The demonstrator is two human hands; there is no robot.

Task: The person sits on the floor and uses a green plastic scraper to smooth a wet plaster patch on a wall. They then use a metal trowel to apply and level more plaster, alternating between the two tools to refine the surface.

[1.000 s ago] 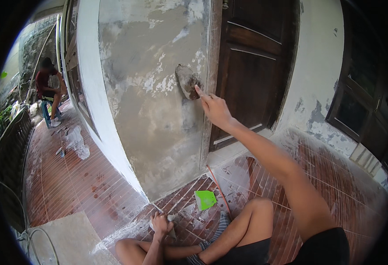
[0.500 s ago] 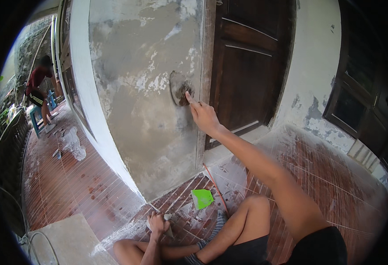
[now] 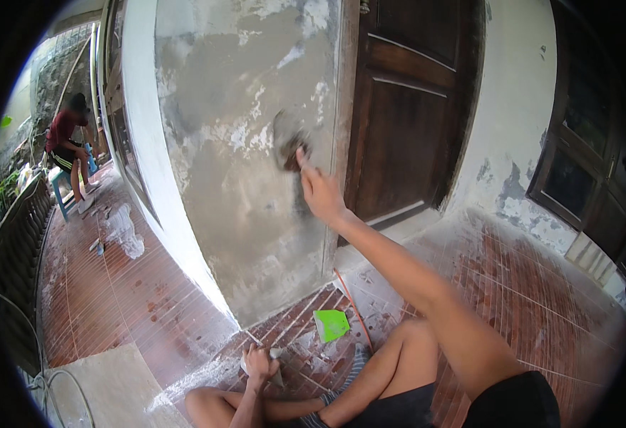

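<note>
Head view: right hand (image 3: 320,191) with trowel (image 3: 288,141) against wall (image 3: 242,185).

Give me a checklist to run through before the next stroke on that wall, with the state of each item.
1. Trowel flat on the grey wall: ok, its blade lies against the plaster.
2. Right hand gripping the trowel: ok, fingers closed at the handle.
3. Left hand steady: ok, it rests on the tiled floor, closed on a small tool; what kind, cannot tell.
4. Plaster left on the blade: cannot tell, the blade is blurred.
5. Wooden door clear of the trowel: ok, the blade sits left of the frame.
6. Green scoop within reach: ok, it lies on the floor by the knee.
</note>
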